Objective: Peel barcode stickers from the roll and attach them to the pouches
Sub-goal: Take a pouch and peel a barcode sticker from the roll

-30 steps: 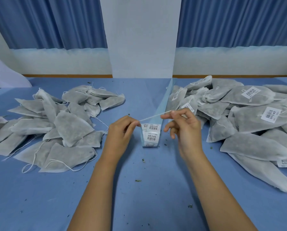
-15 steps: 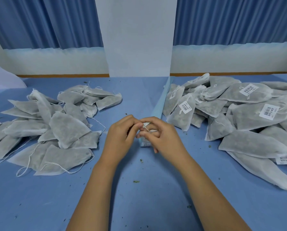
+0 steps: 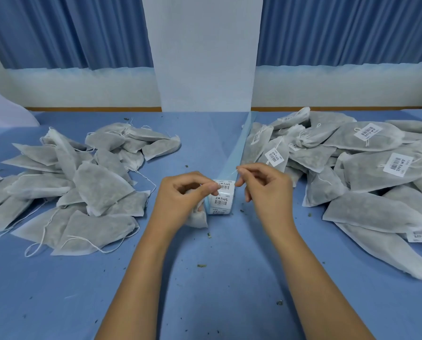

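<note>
- Grips a pouch [image 3: 199, 220] in left hand [image 3: 187, 196] — fingers curled round it, thumb and forefinger tips touching the top label of the sticker roll [image 3: 221, 200].
- Pinches a thin white string [image 3: 235, 171] with thumb and forefinger of right hand [image 3: 266, 190], other fingers loosely curled.
- Has sticker roll upright on blue table [image 3: 205, 290] between both hands, backing strip [image 3: 239, 148] trailing away.
- Shows unlabelled pouches [image 3: 82, 187] heaped left, labelled pouches [image 3: 366, 168] heaped right.

Grey pouches [image 3: 102, 185], black-barred white stickers [image 3: 221, 192], blue table [image 3: 205, 278], blue curtains [image 3: 70, 30].
</note>
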{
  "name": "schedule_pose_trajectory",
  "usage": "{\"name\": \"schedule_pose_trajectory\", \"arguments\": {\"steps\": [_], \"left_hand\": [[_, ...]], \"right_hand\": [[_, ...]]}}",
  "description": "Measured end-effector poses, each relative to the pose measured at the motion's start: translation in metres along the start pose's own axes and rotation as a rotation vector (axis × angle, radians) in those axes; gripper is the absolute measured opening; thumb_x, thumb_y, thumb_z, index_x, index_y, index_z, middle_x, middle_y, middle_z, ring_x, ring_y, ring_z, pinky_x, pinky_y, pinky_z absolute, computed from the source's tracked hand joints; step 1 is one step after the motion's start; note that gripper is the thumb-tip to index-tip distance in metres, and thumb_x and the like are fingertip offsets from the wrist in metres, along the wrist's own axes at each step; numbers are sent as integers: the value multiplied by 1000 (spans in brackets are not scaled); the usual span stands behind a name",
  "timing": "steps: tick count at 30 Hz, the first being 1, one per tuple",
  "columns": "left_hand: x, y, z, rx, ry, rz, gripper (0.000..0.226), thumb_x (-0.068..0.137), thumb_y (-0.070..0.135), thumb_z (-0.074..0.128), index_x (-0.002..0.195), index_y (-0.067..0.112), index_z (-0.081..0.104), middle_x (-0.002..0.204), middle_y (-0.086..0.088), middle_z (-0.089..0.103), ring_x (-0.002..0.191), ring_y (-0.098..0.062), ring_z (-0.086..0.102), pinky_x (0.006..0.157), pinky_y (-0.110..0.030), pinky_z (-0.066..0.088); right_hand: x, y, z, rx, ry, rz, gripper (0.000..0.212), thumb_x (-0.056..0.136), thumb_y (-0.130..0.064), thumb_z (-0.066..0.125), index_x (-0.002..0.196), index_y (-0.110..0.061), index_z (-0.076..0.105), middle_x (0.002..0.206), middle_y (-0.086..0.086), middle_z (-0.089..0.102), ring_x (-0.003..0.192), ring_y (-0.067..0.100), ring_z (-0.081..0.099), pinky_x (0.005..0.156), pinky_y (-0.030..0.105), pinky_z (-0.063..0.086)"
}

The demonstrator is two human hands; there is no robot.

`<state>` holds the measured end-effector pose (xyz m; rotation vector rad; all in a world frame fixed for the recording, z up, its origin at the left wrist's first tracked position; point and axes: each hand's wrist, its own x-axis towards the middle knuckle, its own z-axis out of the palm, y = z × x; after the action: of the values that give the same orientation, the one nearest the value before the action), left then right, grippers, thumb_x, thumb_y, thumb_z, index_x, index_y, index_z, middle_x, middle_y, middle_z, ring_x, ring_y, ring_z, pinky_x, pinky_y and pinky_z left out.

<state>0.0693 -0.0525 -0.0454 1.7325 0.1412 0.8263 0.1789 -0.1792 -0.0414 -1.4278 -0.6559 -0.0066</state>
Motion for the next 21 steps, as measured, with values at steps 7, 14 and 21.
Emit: {"name": "schedule_pose_trajectory", "arguments": {"steps": [7,14,21], "left_hand": [[0,2,-5,-88,135,36,17,83,8,69,82,22,79,101,8,75,62,-3,62,59,-13,48],[1,-3,-9,288,25,88,15,79,3,74,84,16,77,104,10,71,51,3,54,57,-9,42],[-1,0,0,297,-158,-59,9,77,8,77,74,16,75,87,13,66,63,-10,56,65,-16,41]], "right_hand": [[-13,5,14,-281,-380,-161,13,88,-19,62,83,-23,74,64,-9,66,56,20,55,57,25,42],[-10,4,6,-583,-221,-521,9,83,-18,64,80,-18,73,69,-11,62,59,0,38,53,22,38],[-5,1,3,-437,-98,-471,5,78,-15,72,73,-14,73,70,-5,63,65,6,49,59,17,33]]}}
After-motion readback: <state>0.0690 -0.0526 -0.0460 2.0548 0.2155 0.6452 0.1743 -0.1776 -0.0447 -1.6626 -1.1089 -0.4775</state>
